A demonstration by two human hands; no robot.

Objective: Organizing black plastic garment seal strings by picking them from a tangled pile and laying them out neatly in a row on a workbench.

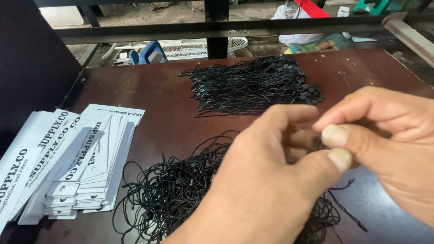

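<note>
Head view: left hand (257, 180) and right hand (389, 140) met with fingers pinched together, seemingly on a thin black looped string, hidden between them, above the tangled black string pile (181, 190) on the dark brown worktop (153, 90). White paper tags (86, 167) lay fanned leftward; a neater black string bundle (253, 83) lay behind.

The table (149, 90) was seen in dark reddish brown, with small pale specks. 2 heaps of cord were shown in black: a loose tangle (172, 190) and a tidier bundle (253, 86) with small black square tabs. The fanned paper tags (86, 167) were white, printed with black lettering. Behind the table, a black metal frame (217, 28) and a blue-and-white object (149, 53) were visible.
</note>
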